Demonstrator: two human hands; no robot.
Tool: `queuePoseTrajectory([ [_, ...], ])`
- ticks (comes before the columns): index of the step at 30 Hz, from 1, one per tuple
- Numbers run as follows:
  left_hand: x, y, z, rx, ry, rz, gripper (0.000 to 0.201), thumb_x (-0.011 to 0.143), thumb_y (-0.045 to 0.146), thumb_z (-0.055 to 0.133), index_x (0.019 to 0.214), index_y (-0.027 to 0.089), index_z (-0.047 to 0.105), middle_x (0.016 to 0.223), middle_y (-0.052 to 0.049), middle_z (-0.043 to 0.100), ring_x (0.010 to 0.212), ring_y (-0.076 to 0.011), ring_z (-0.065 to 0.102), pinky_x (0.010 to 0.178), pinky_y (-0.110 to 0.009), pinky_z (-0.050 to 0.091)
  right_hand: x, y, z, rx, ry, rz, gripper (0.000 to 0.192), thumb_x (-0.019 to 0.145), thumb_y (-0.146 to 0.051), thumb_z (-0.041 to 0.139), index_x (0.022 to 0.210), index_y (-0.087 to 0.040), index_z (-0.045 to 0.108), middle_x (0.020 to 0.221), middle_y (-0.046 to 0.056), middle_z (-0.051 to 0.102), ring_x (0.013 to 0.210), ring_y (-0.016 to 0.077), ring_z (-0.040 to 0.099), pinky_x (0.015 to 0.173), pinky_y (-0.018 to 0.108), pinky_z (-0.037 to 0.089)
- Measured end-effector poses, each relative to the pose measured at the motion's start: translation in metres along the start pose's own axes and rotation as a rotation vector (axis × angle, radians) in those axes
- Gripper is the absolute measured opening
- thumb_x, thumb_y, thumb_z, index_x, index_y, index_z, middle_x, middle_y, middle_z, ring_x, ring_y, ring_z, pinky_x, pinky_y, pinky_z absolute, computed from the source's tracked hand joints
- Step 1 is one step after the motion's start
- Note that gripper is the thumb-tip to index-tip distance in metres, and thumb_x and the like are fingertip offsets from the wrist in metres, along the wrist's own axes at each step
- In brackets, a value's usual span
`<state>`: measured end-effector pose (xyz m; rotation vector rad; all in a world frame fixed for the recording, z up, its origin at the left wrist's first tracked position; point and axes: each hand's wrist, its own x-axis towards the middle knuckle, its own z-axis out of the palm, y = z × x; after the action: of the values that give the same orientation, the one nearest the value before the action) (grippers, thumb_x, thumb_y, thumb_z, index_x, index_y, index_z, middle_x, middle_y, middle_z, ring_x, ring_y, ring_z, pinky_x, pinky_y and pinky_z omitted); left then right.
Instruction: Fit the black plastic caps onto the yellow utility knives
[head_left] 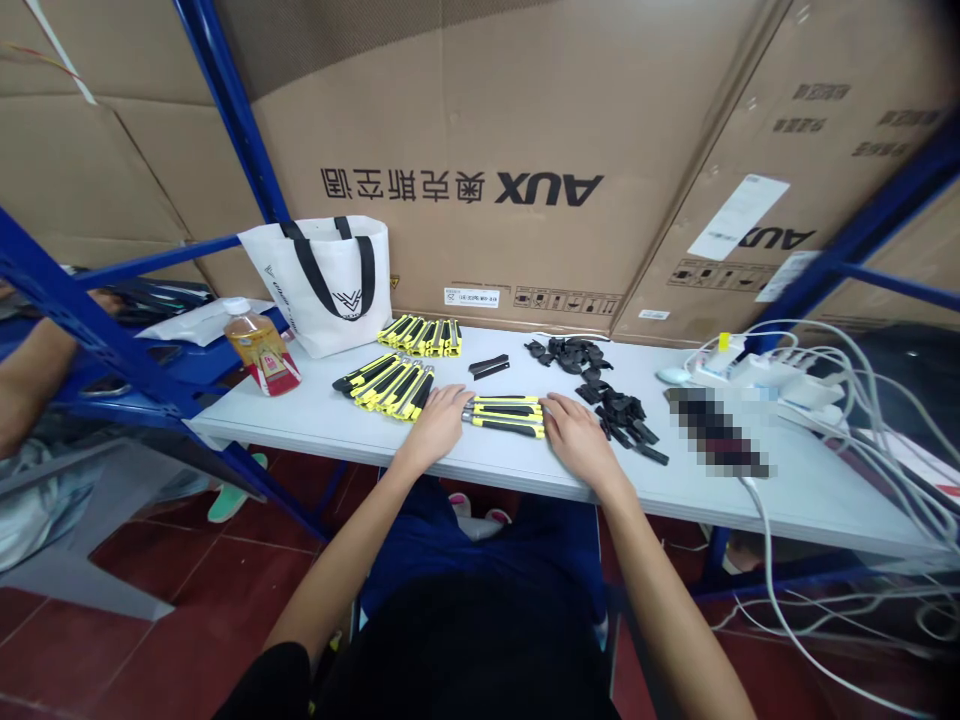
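Several yellow-and-black utility knives [508, 408] lie side by side on the white table, between my two hands. At their left ends my left hand [439, 425] is closed, with its fingertips on the metal tips. My right hand [577, 440] presses its curled fingers against the opposite ends. To the left of my left hand is a fanned row of utility knives [390, 385], and a second bundle of utility knives [421, 335] sits behind it. Small black plastic parts [619, 408] are heaped just beyond my right hand. Dark blades [489, 366] lie behind the middle knives.
A drink bottle [262, 345] and a white tote bag [330, 285] stand at the left. On the right are a blurred-out object [716, 432], power strips [787, 385] and tangled white cables. Large cartons [450, 110] line the back. Another person's arm [34, 380] shows at far left.
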<state>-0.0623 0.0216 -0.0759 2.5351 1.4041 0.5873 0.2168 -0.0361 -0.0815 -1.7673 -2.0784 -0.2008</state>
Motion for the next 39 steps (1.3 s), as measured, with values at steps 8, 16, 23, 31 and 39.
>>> queuePoseTrajectory([
  [8,-0.002,-0.002,0.002,-0.013,0.02,0.012,0.066,0.09,-0.005,0.037,0.147,0.016,0.061,0.159,-0.015,0.057,0.153,-0.0256,0.047,0.133,-0.046,0.029,0.0,0.004,0.003,-0.016,0.022,-0.03,0.044,0.108,-0.024,0.041,0.143,-0.018,0.067,0.15,0.016,0.066,0.137,0.0331,0.062,0.115,0.051,0.049],
  [16,0.051,0.015,-0.023,0.018,0.107,-0.011,0.048,0.105,0.008,0.041,0.146,0.018,0.063,0.138,-0.013,0.072,0.131,-0.0256,0.065,0.118,-0.038,0.048,0.001,0.006,0.004,-0.006,0.027,-0.04,0.044,0.108,-0.025,0.04,0.141,-0.016,0.067,0.149,0.016,0.067,0.137,0.0332,0.063,0.115,0.051,0.049],
  [23,0.123,0.028,-0.024,0.14,-0.04,-0.132,0.028,0.105,0.029,0.062,0.119,0.01,0.078,0.128,-0.021,0.074,0.126,-0.0334,0.068,0.107,-0.038,0.053,0.0,0.005,0.005,-0.022,0.033,-0.039,0.043,0.108,-0.024,0.041,0.142,-0.018,0.068,0.149,0.015,0.067,0.137,0.0322,0.063,0.114,0.05,0.049],
  [31,0.125,0.016,-0.012,0.094,-0.032,-0.172,0.025,0.104,0.031,0.065,0.112,0.015,0.082,0.116,-0.017,0.079,0.111,-0.0283,0.074,0.097,-0.033,0.054,0.0,0.003,0.002,-0.015,0.012,-0.032,0.045,0.109,-0.025,0.037,0.142,-0.017,0.067,0.15,0.016,0.066,0.136,0.0345,0.062,0.114,0.051,0.048],
  [39,0.126,0.01,-0.012,0.041,0.026,-0.194,0.031,0.103,0.044,0.067,0.116,0.02,0.082,0.115,-0.014,0.08,0.111,-0.0258,0.073,0.1,-0.032,0.052,0.0,0.004,0.004,-0.017,0.015,-0.031,0.045,0.108,-0.026,0.037,0.142,-0.018,0.066,0.15,0.016,0.066,0.137,0.0332,0.061,0.116,0.05,0.046],
])
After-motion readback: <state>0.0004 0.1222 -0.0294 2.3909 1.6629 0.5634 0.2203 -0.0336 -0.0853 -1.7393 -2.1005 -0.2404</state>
